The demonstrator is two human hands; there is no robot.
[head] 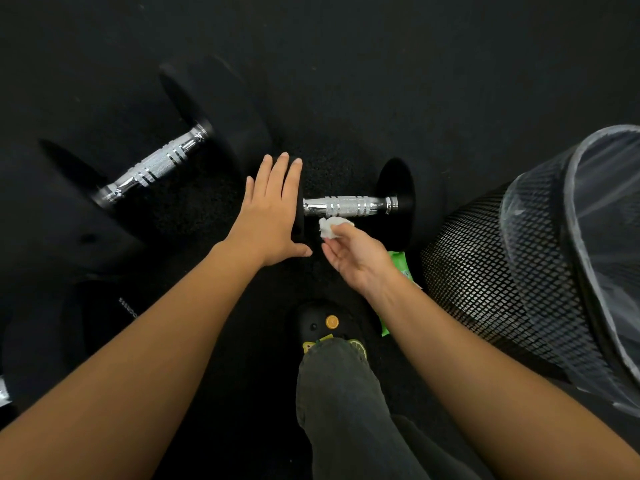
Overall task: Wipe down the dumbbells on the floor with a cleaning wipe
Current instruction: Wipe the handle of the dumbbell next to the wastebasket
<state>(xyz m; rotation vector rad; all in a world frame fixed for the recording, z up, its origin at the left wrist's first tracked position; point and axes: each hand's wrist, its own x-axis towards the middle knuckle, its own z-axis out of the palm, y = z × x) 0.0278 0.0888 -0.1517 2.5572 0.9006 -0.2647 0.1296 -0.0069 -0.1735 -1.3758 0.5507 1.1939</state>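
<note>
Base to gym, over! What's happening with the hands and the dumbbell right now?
Left grip flat on end of near dumbbell. Right grip pinches crumpled wipe by the chrome handle. Mesh bin close at right, nothing blocking.

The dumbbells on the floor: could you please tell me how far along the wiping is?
Done: a wipe is out, crumpled in the right hand. In hand: the left hand lies flat on one head of the nearer dumbbell, wipe just below its handle. Left: the farther dumbbell lies untouched; cleanliness cannot be judged.
</note>
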